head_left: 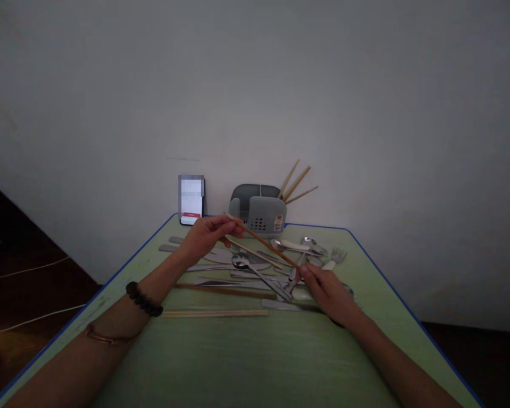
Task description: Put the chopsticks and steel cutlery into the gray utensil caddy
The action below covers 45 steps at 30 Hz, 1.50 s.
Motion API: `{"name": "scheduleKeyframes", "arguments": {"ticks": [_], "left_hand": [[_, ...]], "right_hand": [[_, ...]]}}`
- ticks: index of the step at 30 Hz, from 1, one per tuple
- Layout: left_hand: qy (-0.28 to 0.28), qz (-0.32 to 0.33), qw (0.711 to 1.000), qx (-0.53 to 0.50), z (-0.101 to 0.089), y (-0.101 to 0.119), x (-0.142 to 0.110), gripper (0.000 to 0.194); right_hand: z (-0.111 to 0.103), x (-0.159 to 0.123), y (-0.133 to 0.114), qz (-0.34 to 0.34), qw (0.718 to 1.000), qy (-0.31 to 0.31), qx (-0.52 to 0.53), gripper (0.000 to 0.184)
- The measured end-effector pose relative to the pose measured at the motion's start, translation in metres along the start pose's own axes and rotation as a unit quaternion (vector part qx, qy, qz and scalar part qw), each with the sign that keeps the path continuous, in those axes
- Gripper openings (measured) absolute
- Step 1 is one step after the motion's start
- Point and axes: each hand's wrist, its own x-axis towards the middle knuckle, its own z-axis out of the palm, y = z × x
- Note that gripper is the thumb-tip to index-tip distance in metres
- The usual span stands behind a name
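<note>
My left hand (207,234) pinches the far end of a brown wooden chopstick (266,243) and holds it raised over the table. My right hand (329,292) has its fingertips closed on the chopstick's near end. A second, paler chopstick (255,253) also runs out from my left hand's fingers. Below both hands lies a heap of metal spoons (255,271), knives and forks (339,255) on the green table (238,362).
A grey cutlery holder (259,212) with three chopsticks (296,184) stands at the table's far edge by the wall. A phone (191,199) leans on the wall left of it. More chopsticks (215,313) lie flat nearer me. The table has a blue edge.
</note>
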Motion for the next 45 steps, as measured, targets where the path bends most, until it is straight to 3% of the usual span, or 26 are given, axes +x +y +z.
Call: {"name": "scheduleKeyframes", "arguments": {"ticks": [5, 9, 15, 25, 28, 33, 38, 40, 43, 45], "left_hand": [[0.051, -0.031, 0.998, -0.01, 0.014, -0.011, -0.001, 0.032], [0.043, -0.038, 0.998, -0.03, 0.02, -0.02, -0.002, 0.034], [0.079, -0.033, 0.995, -0.057, 0.013, -0.024, -0.001, 0.041], [0.073, -0.032, 0.997, -0.014, 0.006, -0.021, -0.001, 0.033], [0.054, -0.033, 0.997, -0.043, 0.006, -0.01, 0.0, 0.036], [0.083, 0.01, 0.995, -0.055, 0.003, 0.035, 0.019, 0.038], [0.116, 0.073, 0.99, 0.023, -0.001, 0.079, 0.035, 0.028], [0.088, 0.058, 0.993, 0.05, 0.0, 0.082, 0.033, 0.027], [-0.031, 0.019, 0.995, 0.093, 0.0, 0.073, 0.028, 0.027], [-0.101, 0.009, 0.985, 0.14, -0.002, 0.067, 0.025, 0.027]], "right_hand": [[0.0, 0.001, 0.003, -0.001, 0.999, 0.017, -0.04, 0.04], [0.0, 0.002, 0.001, 0.013, 0.998, 0.015, -0.054, 0.039], [0.001, 0.004, -0.004, -0.005, 1.0, 0.02, -0.016, 0.039], [0.004, 0.003, -0.003, 0.006, 1.0, 0.009, 0.001, 0.048], [-0.008, 0.009, -0.007, 0.015, 0.999, -0.024, 0.034, 0.049], [-0.057, 0.041, -0.031, 0.017, 0.975, -0.192, 0.109, 0.051], [-0.096, 0.071, -0.068, -0.025, 0.989, -0.109, 0.096, 0.039], [-0.101, 0.075, -0.075, -0.045, 0.988, -0.123, 0.086, 0.034], [-0.101, 0.075, -0.071, -0.062, 0.984, -0.16, 0.037, 0.027], [-0.1, 0.073, -0.066, -0.058, 0.987, -0.152, 0.01, 0.024]]}}
